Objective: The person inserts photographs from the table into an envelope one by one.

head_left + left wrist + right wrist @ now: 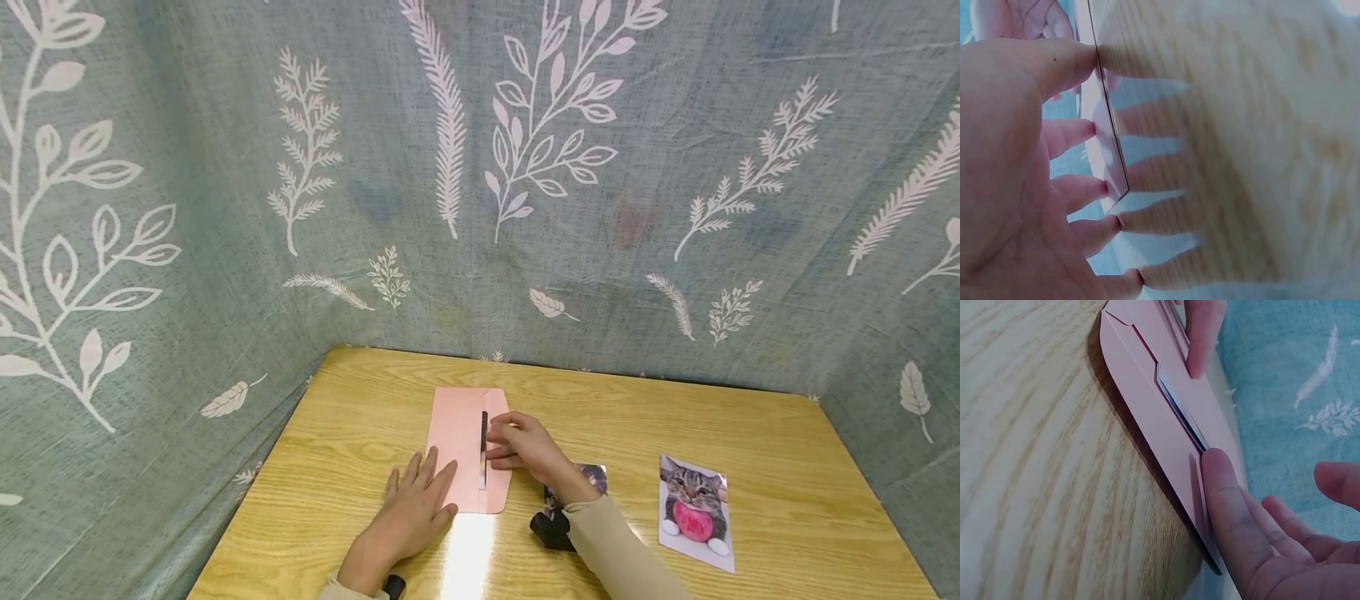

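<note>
We judge the pink envelope [455, 450] on the table [367, 400] light, easily creased and best held by its edges, the left hand [408, 510] spread-fingered against it, the right hand [528, 446] (fingers apart, no pinch visible) beside the card [1180, 410].

Pink envelope [457, 429], lying on the surface [375, 375], flap unfolded to the right in the head view; a card [483, 435] sits inside, one edge showing as a narrow strip along the opening.
</note>
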`<state>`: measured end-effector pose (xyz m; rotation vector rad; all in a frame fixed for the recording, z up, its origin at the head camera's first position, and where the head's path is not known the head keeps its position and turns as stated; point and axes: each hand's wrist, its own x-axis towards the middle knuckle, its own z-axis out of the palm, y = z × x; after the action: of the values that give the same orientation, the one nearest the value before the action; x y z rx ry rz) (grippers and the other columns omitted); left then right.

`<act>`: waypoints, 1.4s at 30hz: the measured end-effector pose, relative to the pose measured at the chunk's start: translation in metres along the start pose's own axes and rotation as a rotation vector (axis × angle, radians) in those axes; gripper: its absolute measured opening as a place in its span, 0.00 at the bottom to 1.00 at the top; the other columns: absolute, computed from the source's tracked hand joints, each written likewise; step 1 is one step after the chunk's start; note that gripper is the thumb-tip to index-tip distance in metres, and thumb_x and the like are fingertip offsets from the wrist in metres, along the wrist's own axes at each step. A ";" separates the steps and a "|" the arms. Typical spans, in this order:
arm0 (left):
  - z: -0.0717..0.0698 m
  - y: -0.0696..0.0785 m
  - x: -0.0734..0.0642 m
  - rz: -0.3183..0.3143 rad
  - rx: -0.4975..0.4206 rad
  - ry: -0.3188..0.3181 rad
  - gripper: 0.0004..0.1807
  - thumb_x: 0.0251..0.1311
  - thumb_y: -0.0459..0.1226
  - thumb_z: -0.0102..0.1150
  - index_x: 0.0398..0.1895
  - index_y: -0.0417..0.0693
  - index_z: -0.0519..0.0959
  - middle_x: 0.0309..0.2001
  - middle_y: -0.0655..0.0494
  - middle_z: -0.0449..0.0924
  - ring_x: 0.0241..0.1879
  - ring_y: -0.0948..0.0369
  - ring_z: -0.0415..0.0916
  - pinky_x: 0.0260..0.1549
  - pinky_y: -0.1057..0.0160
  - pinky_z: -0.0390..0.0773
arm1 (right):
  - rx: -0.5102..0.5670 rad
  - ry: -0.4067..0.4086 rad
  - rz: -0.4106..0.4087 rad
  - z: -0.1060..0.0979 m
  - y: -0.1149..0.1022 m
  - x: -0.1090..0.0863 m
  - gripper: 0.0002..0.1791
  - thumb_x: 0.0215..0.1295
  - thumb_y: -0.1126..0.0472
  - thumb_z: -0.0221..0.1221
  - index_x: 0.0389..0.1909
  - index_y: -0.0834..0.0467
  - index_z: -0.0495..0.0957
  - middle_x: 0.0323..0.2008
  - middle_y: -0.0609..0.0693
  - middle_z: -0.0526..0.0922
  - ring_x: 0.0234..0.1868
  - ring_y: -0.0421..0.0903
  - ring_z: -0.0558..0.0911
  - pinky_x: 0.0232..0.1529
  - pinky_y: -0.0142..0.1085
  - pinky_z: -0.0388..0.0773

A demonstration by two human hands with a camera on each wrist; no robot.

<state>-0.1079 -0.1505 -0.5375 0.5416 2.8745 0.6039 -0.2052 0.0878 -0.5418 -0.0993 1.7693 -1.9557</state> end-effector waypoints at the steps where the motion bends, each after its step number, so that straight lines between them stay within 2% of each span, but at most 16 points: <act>1: 0.000 0.000 0.000 0.001 0.001 0.000 0.34 0.72 0.50 0.54 0.77 0.50 0.61 0.77 0.36 0.48 0.75 0.36 0.41 0.64 0.26 0.45 | 0.000 -0.001 0.001 0.000 0.000 -0.001 0.25 0.78 0.56 0.52 0.65 0.71 0.65 0.53 0.68 0.78 0.44 0.60 0.86 0.44 0.48 0.84; 12: 0.001 0.000 0.000 0.000 0.003 -0.014 0.34 0.72 0.49 0.55 0.77 0.50 0.61 0.77 0.36 0.47 0.75 0.35 0.42 0.63 0.25 0.45 | -0.003 0.003 0.011 0.000 0.000 -0.005 0.24 0.78 0.57 0.52 0.64 0.70 0.66 0.52 0.67 0.78 0.45 0.60 0.85 0.45 0.48 0.84; 17: 0.001 0.001 0.000 -0.003 -0.009 -0.022 0.34 0.72 0.49 0.55 0.77 0.50 0.62 0.77 0.36 0.47 0.75 0.35 0.41 0.63 0.25 0.44 | -0.049 0.006 -0.009 -0.005 -0.002 -0.012 0.26 0.77 0.56 0.53 0.66 0.70 0.66 0.52 0.67 0.79 0.47 0.60 0.84 0.46 0.48 0.83; 25: 0.000 -0.001 0.000 0.015 -0.014 -0.015 0.34 0.72 0.49 0.55 0.77 0.49 0.61 0.77 0.36 0.46 0.75 0.35 0.40 0.63 0.25 0.43 | -0.179 0.082 -0.088 -0.016 -0.021 -0.042 0.25 0.77 0.56 0.54 0.64 0.70 0.68 0.56 0.68 0.77 0.52 0.65 0.80 0.51 0.53 0.79; 31: 0.000 -0.001 -0.001 0.025 -0.008 -0.008 0.34 0.72 0.49 0.55 0.77 0.49 0.61 0.77 0.36 0.46 0.75 0.35 0.41 0.63 0.24 0.44 | -0.313 0.176 -0.201 -0.035 -0.023 -0.065 0.22 0.75 0.56 0.57 0.61 0.68 0.72 0.50 0.62 0.80 0.50 0.64 0.80 0.48 0.56 0.80; 34: 0.000 -0.001 -0.001 0.022 -0.005 -0.008 0.34 0.72 0.49 0.55 0.77 0.49 0.61 0.77 0.36 0.47 0.75 0.35 0.41 0.63 0.24 0.44 | -0.363 0.197 -0.247 -0.044 -0.026 -0.079 0.20 0.75 0.59 0.57 0.60 0.66 0.74 0.50 0.63 0.80 0.50 0.64 0.80 0.47 0.57 0.80; 38: 0.000 -0.001 -0.002 0.024 -0.014 -0.007 0.34 0.72 0.49 0.55 0.77 0.49 0.61 0.77 0.35 0.47 0.75 0.34 0.41 0.63 0.24 0.44 | -0.477 0.251 -0.281 -0.057 -0.027 -0.094 0.17 0.73 0.59 0.60 0.57 0.62 0.77 0.51 0.61 0.82 0.50 0.56 0.81 0.48 0.51 0.80; 42: -0.001 0.000 -0.002 0.027 -0.014 -0.007 0.34 0.72 0.49 0.55 0.77 0.49 0.61 0.77 0.35 0.46 0.75 0.34 0.41 0.62 0.24 0.43 | -0.595 0.341 -0.266 -0.068 -0.027 -0.109 0.16 0.70 0.57 0.63 0.55 0.57 0.79 0.50 0.56 0.83 0.49 0.51 0.82 0.47 0.44 0.80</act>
<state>-0.1064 -0.1518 -0.5370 0.5800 2.8590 0.6247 -0.1434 0.1953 -0.4972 -0.2199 2.6414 -1.6112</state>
